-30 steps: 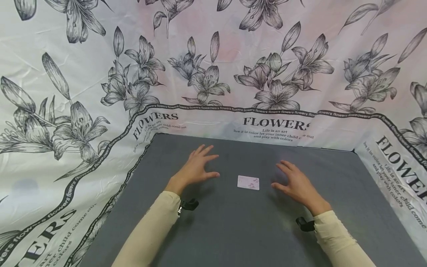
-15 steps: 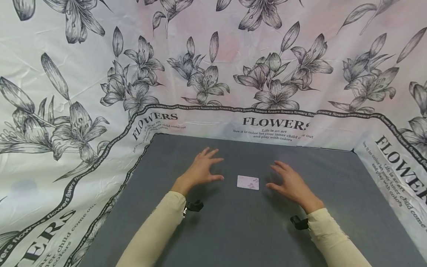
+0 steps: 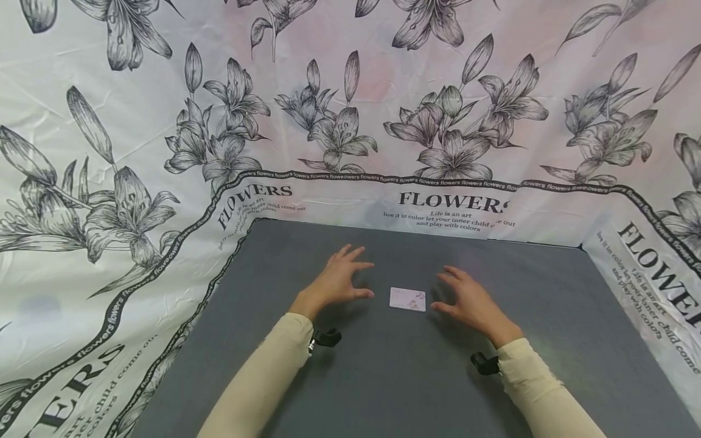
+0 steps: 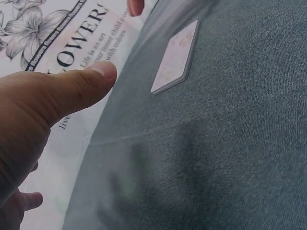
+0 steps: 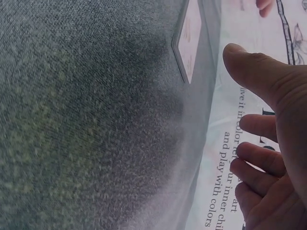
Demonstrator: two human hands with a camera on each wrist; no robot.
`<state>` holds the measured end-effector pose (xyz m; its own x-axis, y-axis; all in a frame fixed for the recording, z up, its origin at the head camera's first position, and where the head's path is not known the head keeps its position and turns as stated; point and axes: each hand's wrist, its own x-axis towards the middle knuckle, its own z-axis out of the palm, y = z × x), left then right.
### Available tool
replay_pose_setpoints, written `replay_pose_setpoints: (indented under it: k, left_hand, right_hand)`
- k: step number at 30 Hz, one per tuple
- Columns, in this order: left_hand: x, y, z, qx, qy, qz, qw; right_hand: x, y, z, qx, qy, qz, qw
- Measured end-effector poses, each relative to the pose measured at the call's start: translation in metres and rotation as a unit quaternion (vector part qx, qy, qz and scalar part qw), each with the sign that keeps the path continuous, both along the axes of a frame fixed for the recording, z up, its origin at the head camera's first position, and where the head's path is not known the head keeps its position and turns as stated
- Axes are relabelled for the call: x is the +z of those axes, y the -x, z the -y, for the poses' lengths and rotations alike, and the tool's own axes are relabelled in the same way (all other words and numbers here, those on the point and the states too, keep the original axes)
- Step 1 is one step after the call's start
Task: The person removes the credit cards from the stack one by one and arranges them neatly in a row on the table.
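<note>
A thin, pale pink rectangular block with a small floral print, perhaps a card stack or notepad, lies flat on the grey table. Its layered side edge shows in the left wrist view, where the block lies beyond the thumb. To its left hovers my left hand, fingers spread, holding nothing. My right hand hovers on the other side, its thumb nearer the block than the left one. Neither hand touches it. In the right wrist view the block is partly cut off by the top edge.
The grey table meets a white cloth with lily drawings and lettering at its back and sides. A black wrist strap sits on the left wrist and another strap on the right, below cream sleeves.
Both hands have moved inward towards the pink block, the left hand rightwards and the right hand leftwards. The block has stayed in place.
</note>
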<state>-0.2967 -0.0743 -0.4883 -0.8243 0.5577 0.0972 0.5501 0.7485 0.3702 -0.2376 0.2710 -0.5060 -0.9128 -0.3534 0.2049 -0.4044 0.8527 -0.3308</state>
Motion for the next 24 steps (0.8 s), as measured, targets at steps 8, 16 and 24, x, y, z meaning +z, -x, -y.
replay_pose_setpoints:
  k: [8, 16, 24]
  left_hand:
    - [-0.005, 0.0, -0.009, -0.014, -0.005, 0.013, 0.9998]
    - [-0.013, 0.001, -0.018, -0.017, 0.0, 0.021, 0.9996]
    - [-0.02, -0.001, -0.026, -0.016, 0.011, 0.033, 0.9993]
  right_hand:
    - [-0.005, 0.002, 0.003, 0.008, -0.002, 0.003, 1.0]
    - [-0.006, 0.003, 0.005, 0.009, -0.004, 0.007, 1.0]
    - [-0.011, 0.004, 0.006, 0.017, -0.008, 0.005, 1.0]
